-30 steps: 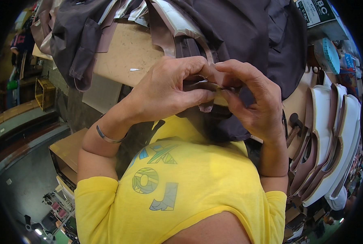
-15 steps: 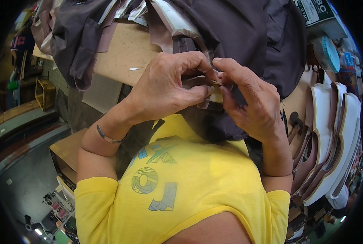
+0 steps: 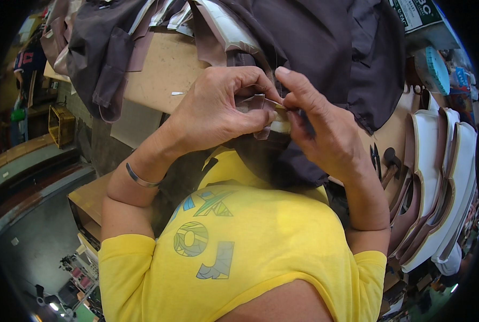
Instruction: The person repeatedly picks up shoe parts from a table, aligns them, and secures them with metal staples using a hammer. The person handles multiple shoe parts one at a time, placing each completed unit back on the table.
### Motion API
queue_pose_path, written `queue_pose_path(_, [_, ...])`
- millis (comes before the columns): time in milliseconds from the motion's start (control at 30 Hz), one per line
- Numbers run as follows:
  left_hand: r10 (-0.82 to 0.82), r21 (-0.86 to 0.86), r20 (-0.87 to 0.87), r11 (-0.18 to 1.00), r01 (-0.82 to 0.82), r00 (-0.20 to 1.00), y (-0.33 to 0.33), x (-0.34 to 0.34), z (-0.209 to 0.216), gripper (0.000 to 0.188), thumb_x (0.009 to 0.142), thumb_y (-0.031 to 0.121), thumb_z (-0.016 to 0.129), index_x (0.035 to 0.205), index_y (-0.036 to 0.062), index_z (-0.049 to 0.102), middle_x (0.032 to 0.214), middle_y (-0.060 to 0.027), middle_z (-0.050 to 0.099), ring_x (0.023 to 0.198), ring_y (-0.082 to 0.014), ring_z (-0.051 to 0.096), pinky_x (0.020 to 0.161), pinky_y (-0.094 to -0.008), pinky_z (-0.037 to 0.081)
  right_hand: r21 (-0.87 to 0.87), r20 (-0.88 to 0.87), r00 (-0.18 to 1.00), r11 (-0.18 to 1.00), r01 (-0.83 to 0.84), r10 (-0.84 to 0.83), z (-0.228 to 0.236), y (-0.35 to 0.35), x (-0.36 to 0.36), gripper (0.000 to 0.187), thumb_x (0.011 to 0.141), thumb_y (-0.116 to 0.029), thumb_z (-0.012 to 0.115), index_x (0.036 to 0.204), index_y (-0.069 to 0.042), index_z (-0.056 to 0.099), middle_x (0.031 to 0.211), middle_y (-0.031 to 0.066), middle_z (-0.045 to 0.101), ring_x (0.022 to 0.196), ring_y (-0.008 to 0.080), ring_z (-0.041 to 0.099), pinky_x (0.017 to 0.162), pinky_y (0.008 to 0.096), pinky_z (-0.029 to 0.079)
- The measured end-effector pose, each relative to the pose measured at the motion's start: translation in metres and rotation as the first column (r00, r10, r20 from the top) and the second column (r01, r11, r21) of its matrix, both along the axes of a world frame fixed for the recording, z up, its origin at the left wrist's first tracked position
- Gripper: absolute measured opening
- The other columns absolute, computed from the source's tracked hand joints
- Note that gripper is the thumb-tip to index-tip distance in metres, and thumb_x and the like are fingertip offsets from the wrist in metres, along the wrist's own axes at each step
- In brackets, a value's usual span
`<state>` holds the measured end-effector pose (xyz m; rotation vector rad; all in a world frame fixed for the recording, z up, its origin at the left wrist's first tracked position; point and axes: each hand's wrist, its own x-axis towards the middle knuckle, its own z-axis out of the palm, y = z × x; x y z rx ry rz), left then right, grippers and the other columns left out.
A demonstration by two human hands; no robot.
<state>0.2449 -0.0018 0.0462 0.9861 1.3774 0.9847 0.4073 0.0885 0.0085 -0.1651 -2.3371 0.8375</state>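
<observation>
My left hand (image 3: 210, 110) is closed, its thumb and index finger pinching the edge of a small brownish-mauve leather-like piece (image 3: 258, 102). A pale yellow strip (image 3: 280, 126) shows beside that edge, under the fingertips. My right hand (image 3: 331, 131) meets it from the right, fingertips pressed together on the same edge; its index finger sticks up. Whether anything small sits between the right fingertips is hidden. Dark brown fabric (image 3: 325, 43) spreads behind both hands and hangs down below them toward my lap.
A tan tabletop (image 3: 167, 64) carries mauve panels and a small white scrap (image 3: 178, 93). To the right lie a hammer (image 3: 392, 161), a dark pointed tool (image 3: 375, 158) and a stack of white-backed curved panels (image 3: 438, 182). A cardboard box (image 3: 92, 198) stands low left.
The right hand has shifted slightly, and its fingers have drawn in along the edge, the index finger lifting. The left hand keeps its pinch. More of the mauve piece shows.
</observation>
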Motion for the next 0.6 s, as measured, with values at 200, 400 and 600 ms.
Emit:
queue_pose_path(200, [-0.048, 0.053, -0.096, 0.997, 0.054, 0.994, 0.001, 0.000, -0.002, 0.016, 0.076, -0.002, 0.058, 0.091, -0.0045, 0.057, 0.072, -0.0041, 0.060, 0.062, -0.0074, 0.059, 0.060, -0.0192, 0.048, -0.072, 0.024, 1.000, 0.997, -0.014, 0.016, 0.004, 0.005, 0.000, 0.056, 0.069, 0.009, 0.053, 0.122, -0.004, 0.044, 0.084, 0.0125, 0.061, 0.075, 0.0252, 0.062, 0.064, 0.0291, 0.051])
queue_pose_path(400, [-0.047, 0.088, -0.080, 0.995, 0.054, 0.996, -0.004, 0.000, -0.006, 0.014, 0.077, -0.003, 0.059, 0.091, -0.0039, 0.057, 0.070, -0.0045, 0.058, 0.059, -0.0089, 0.057, 0.054, -0.0192, 0.047, -0.640, -0.072, 0.973, 0.738, -0.212, 0.217, -0.013, 0.025, 0.006, 0.048, 0.072, 0.012, 0.046, 0.117, -0.002, 0.048, 0.080, 0.0083, 0.062, 0.076, 0.0139, 0.062, 0.070, 0.0247, 0.048])
queue_pose_path(600, [-0.101, 0.242, -0.261, 0.956, 0.166, 0.960, -0.004, 0.000, -0.006, 0.009, 0.075, -0.007, 0.059, 0.082, -0.0022, 0.060, 0.066, -0.0051, 0.058, 0.057, -0.0093, 0.057, 0.051, -0.0202, 0.046, -0.834, -0.046, 0.942, 0.506, -0.220, 0.332, -0.008, 0.028, 0.006, 0.031, 0.079, 0.006, 0.049, 0.109, 0.001, 0.053, 0.081, 0.0048, 0.059, 0.075, 0.0076, 0.054, 0.070, 0.0217, 0.046])
